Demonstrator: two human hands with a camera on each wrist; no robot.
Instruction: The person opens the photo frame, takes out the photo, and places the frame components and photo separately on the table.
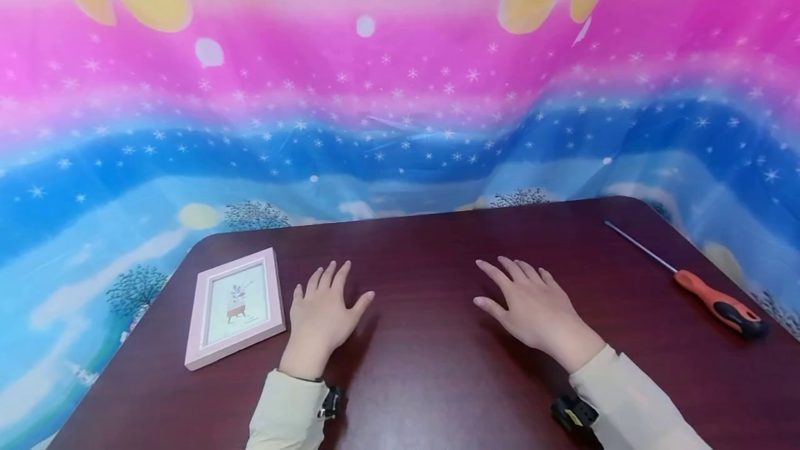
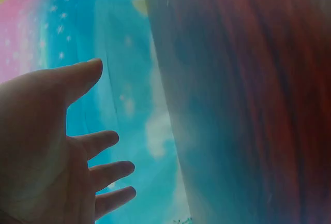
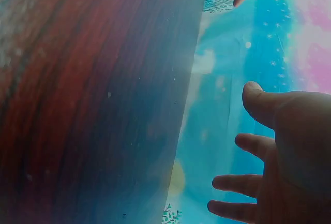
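Observation:
My left hand point(image 1: 321, 314) hovers palm down over the dark wooden table, its fingers spread and holding nothing. Just to its left lies a pink picture frame point(image 1: 194, 318) with a small drawing inside. My right hand point(image 1: 537, 307) is also spread above the table, with nothing in it. Further right rests a screwdriver point(image 1: 712, 301) with an orange and black handle, its long metal shaft pointing toward the far edge. In the left wrist view the thumb and fingers of the left hand point(image 2: 46, 131) are apart; the right hand point(image 3: 295, 151) looks the same in the right wrist view.
The table point(image 1: 412, 380) has a reddish-brown top with rounded far corners. Behind it and along its sides hangs a pink and blue cloth point(image 1: 406, 96) printed with snowflakes and trees. A dark strapped device point(image 1: 330, 401) sits at the left wrist, another point(image 1: 573, 412) at the right.

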